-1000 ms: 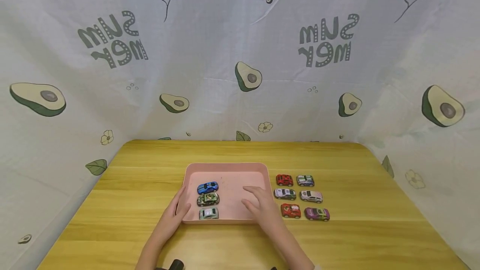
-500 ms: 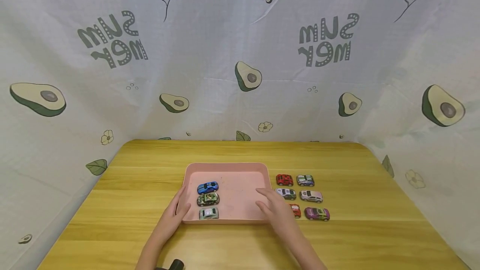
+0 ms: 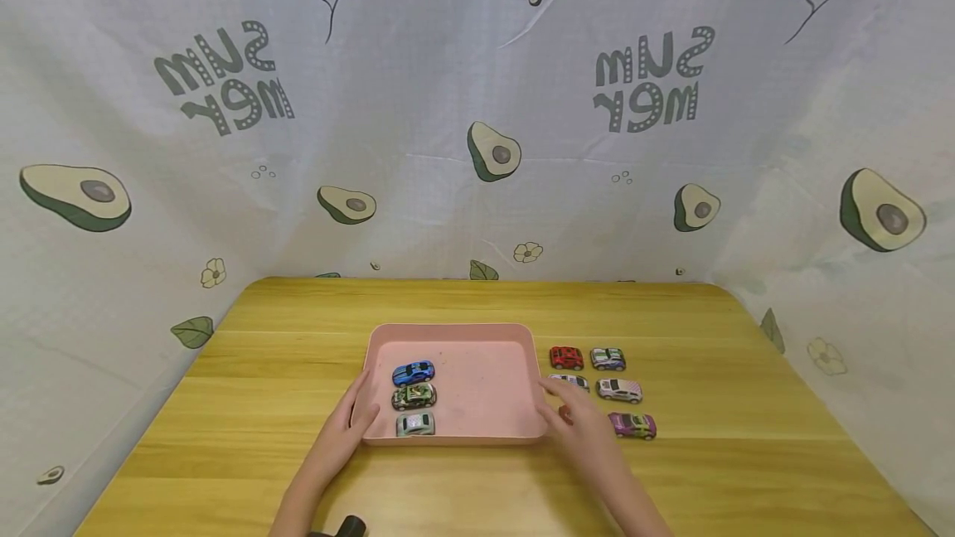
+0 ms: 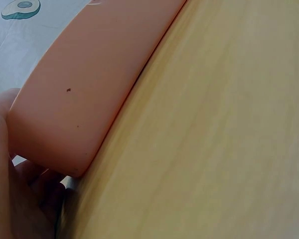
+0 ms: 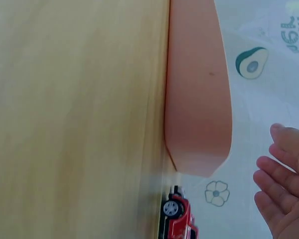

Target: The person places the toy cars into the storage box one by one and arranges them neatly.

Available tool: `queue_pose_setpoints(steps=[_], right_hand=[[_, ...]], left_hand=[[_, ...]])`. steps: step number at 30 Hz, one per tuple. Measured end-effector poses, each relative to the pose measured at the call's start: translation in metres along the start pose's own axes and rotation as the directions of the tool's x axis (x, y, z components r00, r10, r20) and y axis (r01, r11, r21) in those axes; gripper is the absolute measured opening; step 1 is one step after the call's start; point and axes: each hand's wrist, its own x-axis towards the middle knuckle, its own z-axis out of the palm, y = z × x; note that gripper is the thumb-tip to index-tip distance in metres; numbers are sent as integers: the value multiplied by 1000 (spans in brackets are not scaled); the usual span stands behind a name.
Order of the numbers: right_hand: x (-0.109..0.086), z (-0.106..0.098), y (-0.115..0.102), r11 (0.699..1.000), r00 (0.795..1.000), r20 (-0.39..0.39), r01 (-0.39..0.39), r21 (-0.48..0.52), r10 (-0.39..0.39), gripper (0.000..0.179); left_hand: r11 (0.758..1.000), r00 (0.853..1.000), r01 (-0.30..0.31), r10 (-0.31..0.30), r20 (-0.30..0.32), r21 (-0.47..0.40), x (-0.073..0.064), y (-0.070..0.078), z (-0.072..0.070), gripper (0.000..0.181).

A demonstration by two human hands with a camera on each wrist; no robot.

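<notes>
A pink rectangular tray [image 3: 481, 384] lies on the wooden table, with a blue toy car [image 3: 414, 373], a camouflage-patterned toy car [image 3: 414, 397] and a pale green toy car [image 3: 414, 424] lined up in its left part. My left hand [image 3: 341, 428] grips the tray's left wall, thumb over the rim and fingers outside, as the left wrist view also shows. Just beyond the right wall, my right hand [image 3: 589, 431] is raised with relaxed fingers and nothing in it. It covers much of a red toy car [image 5: 179, 221], seen below the hand in the right wrist view.
Several toy cars stand right of the tray: a red one [image 3: 566, 357], a white-and-blue one [image 3: 608, 359], a pale pink one [image 3: 619, 390], a purple one [image 3: 634, 425] and a partly hidden grey one [image 3: 570, 380]. A printed curtain [image 3: 418, 106] surrounds the table [image 3: 448, 487].
My right hand has moved rightward, from over the tray's inside to beyond its right wall, and now covers cars there. The left hand, tray and cars have stayed put.
</notes>
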Motion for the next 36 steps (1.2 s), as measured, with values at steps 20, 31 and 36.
queue_pose_setpoints(steps=[20, 31, 36], right_hand=[[-11, -27, 34, 997, 999, 32, 3, -80, -1, 37], [-17, -38, 57, 991, 998, -27, 53, -126, -57, 39], [-21, -42, 67, 990, 1000, 13, 3, -140, -1, 38]], left_hand=[[1000, 1000, -3, 3, -3, 11, 0, 0, 0, 64], [1000, 1000, 6, -6, 2, 4, 1, 0, 0, 64], [1000, 1000, 1, -1, -6, 6, 0, 0, 0, 64]])
